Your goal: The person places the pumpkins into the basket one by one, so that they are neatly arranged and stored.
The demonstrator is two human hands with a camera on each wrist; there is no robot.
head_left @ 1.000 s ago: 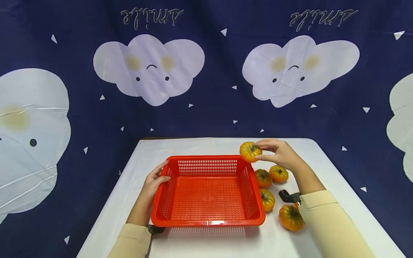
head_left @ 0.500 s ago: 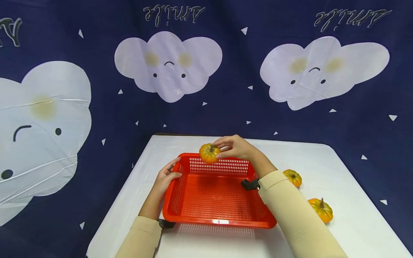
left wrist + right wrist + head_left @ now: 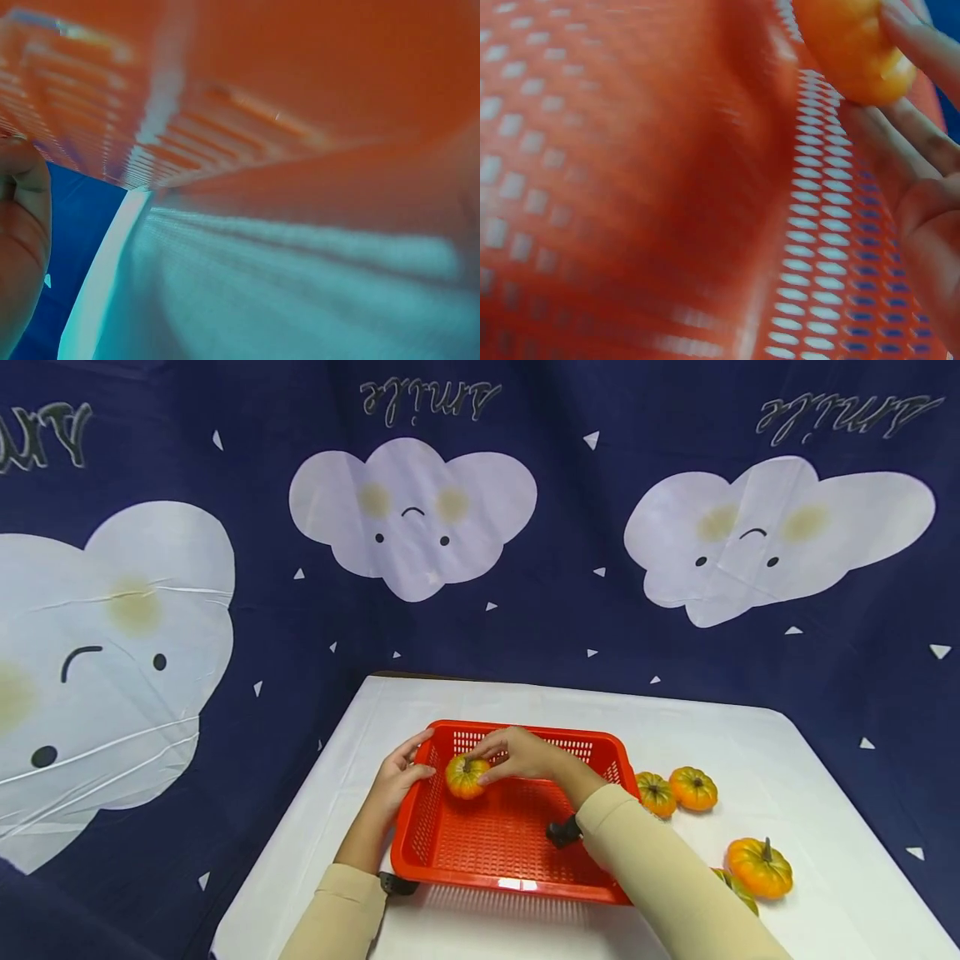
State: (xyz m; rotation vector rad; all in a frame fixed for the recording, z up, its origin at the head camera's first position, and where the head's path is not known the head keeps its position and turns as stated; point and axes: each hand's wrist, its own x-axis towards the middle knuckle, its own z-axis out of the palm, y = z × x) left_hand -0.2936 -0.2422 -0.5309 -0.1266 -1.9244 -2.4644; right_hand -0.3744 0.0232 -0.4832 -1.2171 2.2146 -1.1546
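Observation:
My right hand [image 3: 521, 754] pinches a small orange-yellow pumpkin [image 3: 465, 778] between thumb and fingers, inside the far left part of a red plastic basket [image 3: 517, 885]. In the right wrist view the pumpkin [image 3: 859, 49] sits at the fingertips, beside the perforated basket wall [image 3: 817, 225]. My left hand [image 3: 397, 783] grips the basket's left rim, thumb over the inner side. The left wrist view looks along the slotted outer wall [image 3: 202, 127], with part of the left hand [image 3: 22, 240] at the edge.
Right of the basket lie several more pumpkins: one [image 3: 656, 794] beside the rim, another [image 3: 693, 788] next to it, and an orange one [image 3: 760, 867] nearer. The right sleeve [image 3: 675, 868] partly covers a greenish one [image 3: 738, 892]. A white cloth [image 3: 697, 718] covers the table.
My right hand has carried the pumpkin leftward from the basket's far right corner, then down inside it. The left hand keeps its grip on the rim. The head view has turned right.

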